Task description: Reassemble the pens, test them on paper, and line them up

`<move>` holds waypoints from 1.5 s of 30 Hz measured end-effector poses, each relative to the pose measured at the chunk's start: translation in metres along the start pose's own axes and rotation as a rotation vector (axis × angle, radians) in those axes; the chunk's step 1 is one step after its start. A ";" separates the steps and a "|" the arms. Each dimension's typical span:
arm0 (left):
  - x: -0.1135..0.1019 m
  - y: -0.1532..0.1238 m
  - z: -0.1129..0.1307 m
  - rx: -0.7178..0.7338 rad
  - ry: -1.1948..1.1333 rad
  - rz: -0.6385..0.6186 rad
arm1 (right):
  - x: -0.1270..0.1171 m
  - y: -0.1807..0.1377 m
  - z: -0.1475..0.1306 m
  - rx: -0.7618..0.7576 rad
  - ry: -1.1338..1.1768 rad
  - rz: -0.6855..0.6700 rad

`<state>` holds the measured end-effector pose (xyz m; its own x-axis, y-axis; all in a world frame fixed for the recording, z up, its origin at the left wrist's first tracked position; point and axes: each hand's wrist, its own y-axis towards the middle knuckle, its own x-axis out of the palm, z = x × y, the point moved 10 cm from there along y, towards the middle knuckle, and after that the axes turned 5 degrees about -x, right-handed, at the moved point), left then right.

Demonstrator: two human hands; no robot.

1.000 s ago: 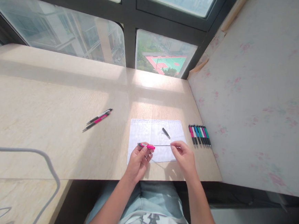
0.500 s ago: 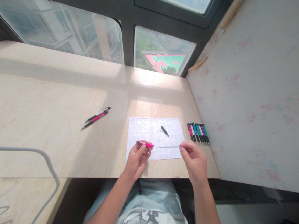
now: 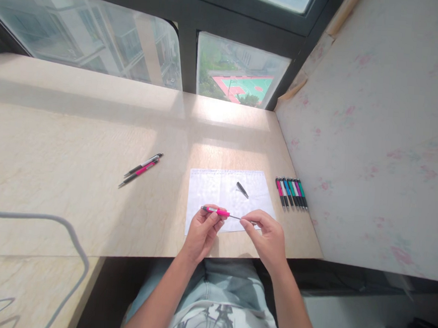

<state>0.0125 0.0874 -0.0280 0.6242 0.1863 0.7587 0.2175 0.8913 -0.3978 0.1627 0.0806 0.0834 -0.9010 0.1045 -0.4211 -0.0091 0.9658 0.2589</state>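
Closed around a pink pen barrel (image 3: 222, 213) is my left hand (image 3: 203, 233), with the barrel's end pointing right. My right hand (image 3: 268, 234) pinches a thin dark pen refill (image 3: 235, 217); its left end meets the open end of the barrel, and part appears to be inside. Both hands are held above the near part of a white sheet of paper (image 3: 209, 188). Behind them on the paper lies a black pen grip section (image 3: 242, 189), with a tiny part beside it that I cannot make out.
A row of several colored pens (image 3: 291, 194) lies right of the paper, near the wall (image 3: 375, 146). Two pens, one silver and black (image 3: 145, 164) and one pink (image 3: 140, 173), lie to the left. A grey cable (image 3: 66, 228) curves at lower left.
My right hand has moved left with the refill, bringing its tip from a gap to the pink barrel's open end. My left hand has stayed nearly in place.
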 end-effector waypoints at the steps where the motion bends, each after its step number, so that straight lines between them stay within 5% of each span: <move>1: 0.001 0.000 0.000 -0.001 0.002 -0.008 | 0.000 0.000 0.003 0.016 0.003 0.009; 14: 0.000 0.000 -0.002 0.020 0.006 -0.032 | 0.010 0.002 0.012 0.055 -0.017 0.065; 19: -0.002 0.001 0.000 0.006 -0.049 -0.008 | 0.026 0.004 0.018 0.010 0.060 -0.078; 23: -0.007 0.003 0.000 0.002 -0.120 0.023 | 0.031 0.014 0.028 -0.058 -0.180 -0.193; 30: -0.009 0.005 -0.002 -0.009 -0.160 0.026 | 0.030 0.057 0.058 -0.036 -0.750 -0.174; 45: -0.008 0.005 -0.003 -0.027 -0.157 0.014 | 0.044 0.070 0.076 -0.073 -0.838 -0.144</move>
<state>0.0113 0.0888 -0.0375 0.5026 0.2626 0.8237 0.2311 0.8773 -0.4207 0.1551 0.1706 0.0164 -0.2704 0.1504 -0.9509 -0.1528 0.9685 0.1967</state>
